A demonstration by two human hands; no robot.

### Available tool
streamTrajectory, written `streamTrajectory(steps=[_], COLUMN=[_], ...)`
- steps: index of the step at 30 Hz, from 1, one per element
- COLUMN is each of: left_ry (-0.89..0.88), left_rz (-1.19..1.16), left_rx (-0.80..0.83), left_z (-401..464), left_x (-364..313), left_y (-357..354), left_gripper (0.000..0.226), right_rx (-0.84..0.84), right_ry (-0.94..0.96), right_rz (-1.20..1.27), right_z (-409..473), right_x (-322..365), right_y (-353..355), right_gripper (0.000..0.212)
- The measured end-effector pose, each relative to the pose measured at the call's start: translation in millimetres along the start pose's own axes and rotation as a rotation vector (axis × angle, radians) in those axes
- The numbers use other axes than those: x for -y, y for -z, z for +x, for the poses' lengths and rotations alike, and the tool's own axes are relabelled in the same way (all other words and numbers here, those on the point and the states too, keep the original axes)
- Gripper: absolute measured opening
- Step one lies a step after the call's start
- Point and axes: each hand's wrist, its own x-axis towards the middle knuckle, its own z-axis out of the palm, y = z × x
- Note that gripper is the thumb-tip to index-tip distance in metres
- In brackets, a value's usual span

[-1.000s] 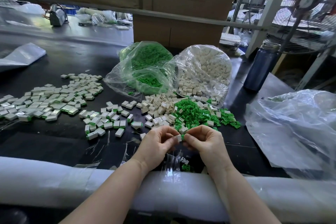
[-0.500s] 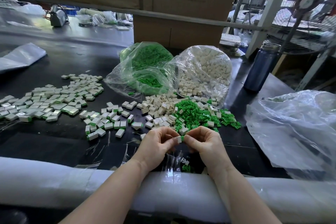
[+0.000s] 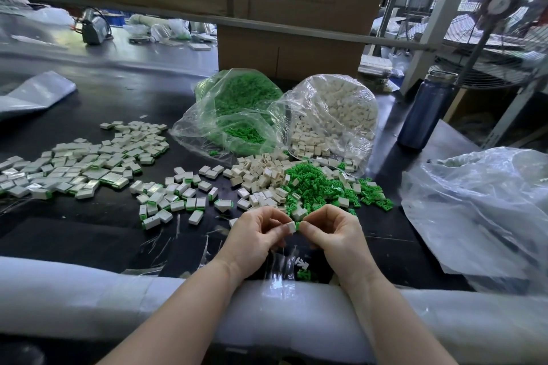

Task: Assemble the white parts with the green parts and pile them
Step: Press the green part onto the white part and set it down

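Note:
My left hand (image 3: pixel 257 238) pinches a small white part (image 3: pixel 291 227) between thumb and fingers. My right hand (image 3: pixel 333 234) pinches a green part (image 3: pixel 298 226) against the white part's end, just above the black table (image 3: pixel 89 234). Behind my hands lie a loose heap of white parts (image 3: pixel 261 178) and a heap of green parts (image 3: pixel 314 187). Assembled white-and-green pieces (image 3: pixel 175 198) are scattered to the left, with a larger spread (image 3: pixel 83 163) further left. Two clear bags at the back hold green parts (image 3: pixel 237 109) and white parts (image 3: pixel 335 115).
A blue bottle (image 3: pixel 424 112) stands at the right back. A big crumpled plastic bag (image 3: pixel 480 210) covers the table's right side. White foam padding (image 3: pixel 89 296) runs along the near edge. Cardboard boxes (image 3: pixel 290 47) rise behind the bags. A fan (image 3: pixel 498 24) stands far right.
Both hands stay together near the table's front, still pressing the green part onto the white one. Nothing else has moved.

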Motion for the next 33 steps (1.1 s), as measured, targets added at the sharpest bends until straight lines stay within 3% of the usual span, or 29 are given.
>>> streamTrajectory(steps=[14, 33], left_ry=[0.030, 0.002], left_rz=[-0.084, -0.001], left_rx=[0.014, -0.070], left_z=[0.1, 1.4], left_x=[0.7, 7.1], left_y=[0.4, -0.8], left_gripper=[0.004, 0.020], right_rx=[-0.058, -0.043], right_ry=[-0.034, 0.003], right_rz=[0.111, 0.061], right_z=[-1.3, 0.5], right_x=[2.2, -2.2], right_y=[1.3, 1.8], right_gripper=[0.011, 0.012])
